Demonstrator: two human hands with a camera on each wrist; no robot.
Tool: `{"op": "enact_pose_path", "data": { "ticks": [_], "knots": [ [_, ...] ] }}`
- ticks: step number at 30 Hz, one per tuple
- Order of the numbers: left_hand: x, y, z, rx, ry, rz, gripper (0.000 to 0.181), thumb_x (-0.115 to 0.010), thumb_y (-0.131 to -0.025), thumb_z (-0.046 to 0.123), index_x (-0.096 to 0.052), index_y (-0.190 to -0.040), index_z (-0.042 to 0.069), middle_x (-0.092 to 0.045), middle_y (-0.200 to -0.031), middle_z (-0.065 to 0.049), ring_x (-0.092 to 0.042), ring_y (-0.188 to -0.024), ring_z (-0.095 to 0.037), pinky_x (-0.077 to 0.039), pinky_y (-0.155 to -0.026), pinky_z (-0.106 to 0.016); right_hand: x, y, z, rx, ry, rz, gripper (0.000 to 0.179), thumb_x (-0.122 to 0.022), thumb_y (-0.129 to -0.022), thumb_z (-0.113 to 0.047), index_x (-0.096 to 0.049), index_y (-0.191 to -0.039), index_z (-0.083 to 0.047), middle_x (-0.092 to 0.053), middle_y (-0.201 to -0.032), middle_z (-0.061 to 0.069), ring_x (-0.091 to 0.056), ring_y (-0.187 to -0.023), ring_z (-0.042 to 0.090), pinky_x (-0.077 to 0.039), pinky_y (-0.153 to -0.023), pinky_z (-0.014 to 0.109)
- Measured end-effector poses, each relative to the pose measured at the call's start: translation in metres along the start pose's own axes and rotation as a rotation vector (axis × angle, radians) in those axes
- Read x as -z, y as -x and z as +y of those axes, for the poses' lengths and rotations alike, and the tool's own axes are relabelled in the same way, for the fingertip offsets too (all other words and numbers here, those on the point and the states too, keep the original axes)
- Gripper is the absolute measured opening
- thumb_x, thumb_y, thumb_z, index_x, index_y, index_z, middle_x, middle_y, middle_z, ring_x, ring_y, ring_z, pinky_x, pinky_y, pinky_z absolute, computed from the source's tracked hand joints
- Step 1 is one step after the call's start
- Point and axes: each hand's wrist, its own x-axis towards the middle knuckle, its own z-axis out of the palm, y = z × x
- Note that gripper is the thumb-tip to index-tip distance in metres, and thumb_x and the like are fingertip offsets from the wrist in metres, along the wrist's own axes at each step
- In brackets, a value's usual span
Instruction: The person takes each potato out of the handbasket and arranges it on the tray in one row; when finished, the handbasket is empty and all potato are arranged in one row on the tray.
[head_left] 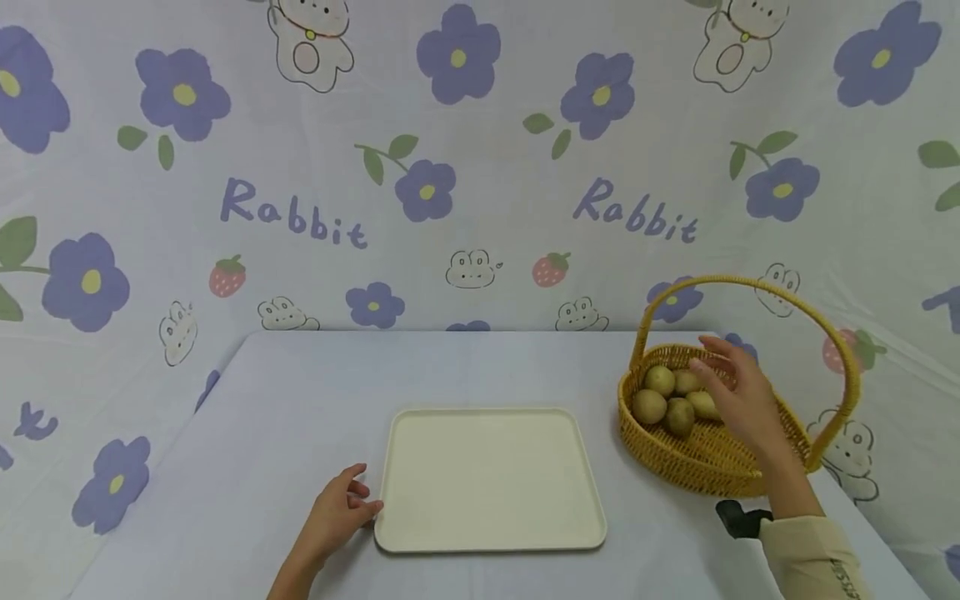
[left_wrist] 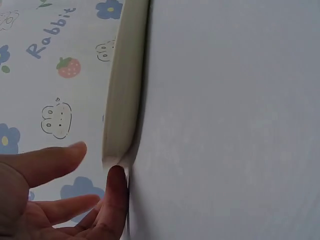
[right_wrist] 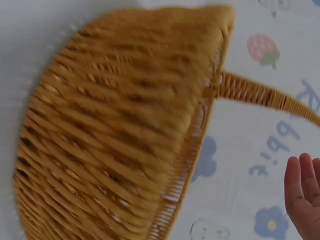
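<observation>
A shallow cream tray (head_left: 491,479) lies flat in the middle of the table. My left hand (head_left: 337,510) is at its front left corner, with a fingertip touching or almost touching the rim; the left wrist view shows the tray's side wall (left_wrist: 122,95) beside that finger. Over a yellow-brown wicker basket (head_left: 671,462) on the right hovers my right hand (head_left: 741,398), fingers loosely bent and apart, nothing between them. Several rounded brownish-green pieces of produce (head_left: 649,407), like potatoes, lie toward the basket's left; the hand hides part of the inside.
The basket's tall arched handle (head_left: 832,333) rises above the right hand. A white cloth (head_left: 315,392) covers the table. Behind it hangs a patterned curtain (head_left: 510,167) with flowers and rabbits. A black strap piece (head_left: 741,521) sits at the right wrist.
</observation>
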Motion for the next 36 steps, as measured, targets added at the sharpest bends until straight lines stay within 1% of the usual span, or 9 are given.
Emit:
{"op": "enact_pose_path", "data": {
  "ticks": [5,12,18,21,25,29,32,34,36],
  "knots": [
    [-0.008,-0.002,-0.002,-0.028,-0.033,0.012,0.050,-0.071,-0.078,0.005,-0.053,-0.122,-0.008,-0.057,-0.086,-0.006,-0.053,-0.068,-0.013,-0.044,-0.053,-0.023,0.016,-0.016,0.013,-0.115,0.033,0.109,0.049,-0.049,-0.096,-0.034,-0.043,-0.137,-0.010,-0.046,-0.130,0.020,-0.045,-0.100,-0.005,-0.038,-0.073,0.012],
    [-0.019,-0.008,-0.011,-0.076,-0.047,0.008,0.040,-0.070,-0.077,0.003,-0.058,-0.113,-0.007,-0.055,-0.074,-0.002,-0.048,-0.056,-0.010,-0.041,-0.046,-0.022,0.030,-0.031,0.029,-0.198,0.019,0.152,0.053,-0.049,-0.095,-0.037,-0.040,-0.138,-0.007,-0.044,-0.132,0.023,-0.044,-0.096,-0.005,-0.040,-0.067,0.006],
    [-0.020,-0.008,-0.016,-0.084,-0.014,-0.024,0.041,-0.069,-0.078,0.002,-0.056,-0.116,-0.006,-0.053,-0.071,-0.001,-0.048,-0.052,-0.009,-0.042,-0.046,-0.022,0.037,-0.044,0.049,-0.273,-0.029,0.173,0.055,-0.049,-0.094,-0.040,-0.042,-0.138,-0.008,-0.048,-0.122,0.009,-0.046,-0.088,-0.010,-0.042,-0.065,0.005],
    [-0.016,-0.006,-0.018,-0.083,-0.002,-0.036,0.041,-0.068,-0.079,0.003,-0.054,-0.118,-0.006,-0.053,-0.072,-0.002,-0.048,-0.051,-0.009,-0.042,-0.046,-0.022,0.035,-0.048,0.059,-0.349,-0.059,0.191,0.055,-0.049,-0.093,-0.043,-0.043,-0.137,-0.010,-0.048,-0.118,0.002,-0.046,-0.080,-0.013,-0.043,-0.064,0.006],
    [-0.011,-0.005,-0.019,-0.092,-0.001,-0.046,0.042,-0.067,-0.081,0.003,-0.054,-0.119,-0.006,-0.052,-0.072,-0.002,-0.049,-0.051,-0.010,-0.042,-0.046,-0.022,0.026,-0.052,0.077,-0.494,-0.053,0.210,0.056,-0.047,-0.093,-0.046,-0.042,-0.138,-0.013,-0.048,-0.128,0.010,-0.052,-0.080,-0.004,-0.045,-0.064,0.011],
    [-0.008,-0.005,-0.019,-0.088,-0.012,-0.035,0.042,-0.067,-0.081,0.004,-0.054,-0.119,-0.006,-0.052,-0.072,-0.002,-0.049,-0.051,-0.010,-0.042,-0.046,-0.023,0.011,-0.056,0.143,-0.495,-0.035,0.273,0.050,-0.050,-0.090,-0.051,-0.050,-0.132,-0.024,-0.054,-0.121,0.001,-0.052,-0.082,-0.002,-0.046,-0.058,0.018],
    [-0.009,-0.004,-0.019,-0.085,-0.010,-0.019,0.042,-0.068,-0.081,0.004,-0.054,-0.119,-0.006,-0.053,-0.072,-0.002,-0.049,-0.051,-0.009,-0.042,-0.046,-0.022,0.003,-0.052,0.152,-0.471,-0.001,0.304,0.046,-0.053,-0.089,-0.050,-0.055,-0.126,-0.022,-0.057,-0.110,-0.003,-0.047,-0.081,-0.007,-0.044,-0.060,0.018],
    [-0.010,-0.004,-0.018,-0.084,0.000,-0.018,0.042,-0.067,-0.081,0.005,-0.054,-0.120,-0.006,-0.053,-0.072,-0.002,-0.049,-0.051,-0.009,-0.042,-0.047,-0.022,0.003,-0.044,0.126,-0.473,0.011,0.276,0.047,-0.053,-0.091,-0.044,-0.055,-0.126,-0.012,-0.059,-0.111,0.005,-0.048,-0.084,-0.001,-0.042,-0.066,0.022],
    [-0.011,-0.005,-0.018,-0.090,0.011,-0.022,0.042,-0.067,-0.082,0.005,-0.054,-0.120,-0.006,-0.053,-0.072,-0.003,-0.049,-0.051,-0.008,-0.043,-0.047,-0.022,0.003,-0.041,0.128,-0.449,0.022,0.218,0.048,-0.054,-0.091,-0.044,-0.057,-0.124,-0.009,-0.060,-0.109,0.007,-0.049,-0.085,0.003,-0.042,-0.070,0.027]
  ]
}}
